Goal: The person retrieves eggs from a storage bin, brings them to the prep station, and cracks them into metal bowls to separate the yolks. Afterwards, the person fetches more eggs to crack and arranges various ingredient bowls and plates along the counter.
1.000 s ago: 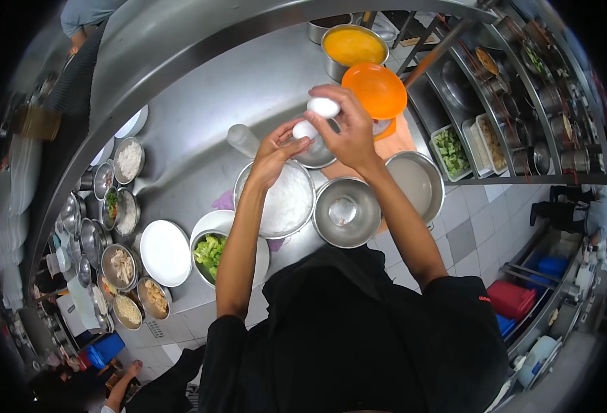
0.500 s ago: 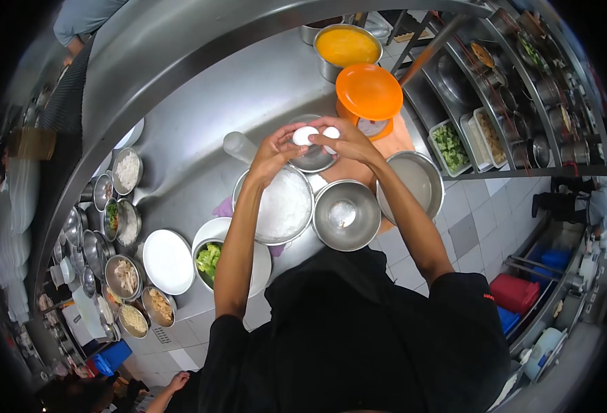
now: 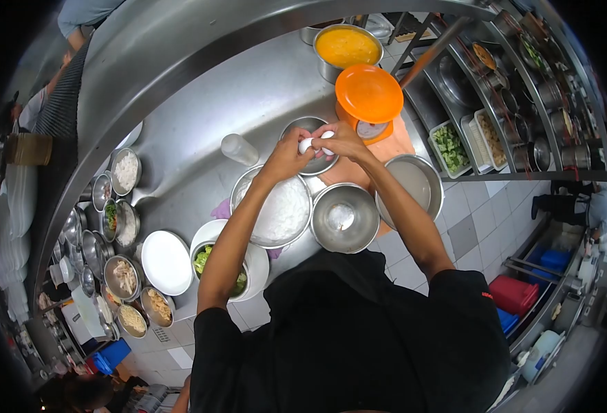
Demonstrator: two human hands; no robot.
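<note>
My left hand (image 3: 288, 158) has its fingers wrapped round a white egg (image 3: 305, 145). Another white egg (image 3: 327, 135) is in my right hand (image 3: 347, 142), and the fingertips of both hands meet between the two eggs. Beneath them is a metal bowl (image 3: 296, 124), partly hidden by the hands. A large bowl of white powder or grains (image 3: 281, 213) lies nearer my body, below my left forearm. To its right stands a metal bowl (image 3: 345, 217) with a small whitish patch at its bottom. An orange lidded container (image 3: 369, 93) stands beyond my right hand.
A pot of yellow liquid (image 3: 348, 47) stands at the back. A clear bottle (image 3: 239, 149) is left of my hands. White plates (image 3: 166, 262) and several small food bowls line the left side. A pot of cloudy liquid (image 3: 411, 189) and shelves with green vegetables (image 3: 449, 148) are right.
The two eggs, held apart a second ago, have come together and down over the bowl. My left forearm has shifted left, now partly covering the bowl of green vegetables.
</note>
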